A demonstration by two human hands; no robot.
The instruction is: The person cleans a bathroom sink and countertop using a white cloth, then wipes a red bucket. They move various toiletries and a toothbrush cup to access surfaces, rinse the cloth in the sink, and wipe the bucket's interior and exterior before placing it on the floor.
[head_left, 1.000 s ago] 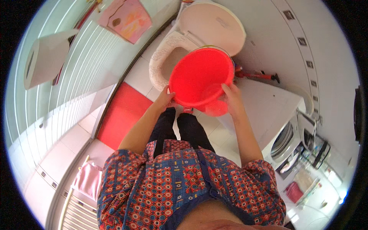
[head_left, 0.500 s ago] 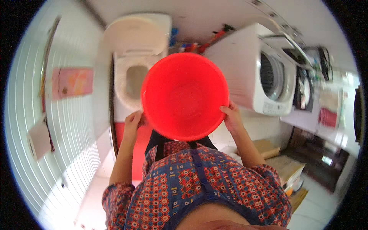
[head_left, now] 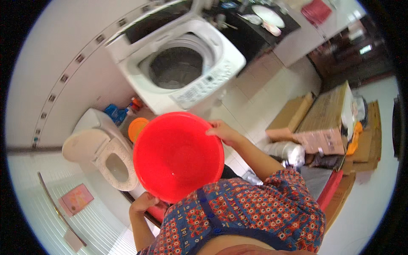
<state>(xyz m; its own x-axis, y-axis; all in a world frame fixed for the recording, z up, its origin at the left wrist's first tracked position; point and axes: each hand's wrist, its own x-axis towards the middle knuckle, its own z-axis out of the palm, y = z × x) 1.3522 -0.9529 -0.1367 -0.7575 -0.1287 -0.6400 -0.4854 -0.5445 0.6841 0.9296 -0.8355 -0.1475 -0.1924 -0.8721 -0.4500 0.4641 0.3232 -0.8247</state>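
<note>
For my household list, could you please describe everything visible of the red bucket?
The bucket is red, round and wide-mouthed, with a smooth rim; it looks plastic. Its opening faces the camera. Left grip and right grip hold opposite sides of the rim, before the patterned shirt. A pale spot shows inside; whether it contains water, I cannot tell.

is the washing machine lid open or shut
Open: the lid stands raised on the side away from the control panel, and the dark drum of the washing machine shows uncovered.
</note>
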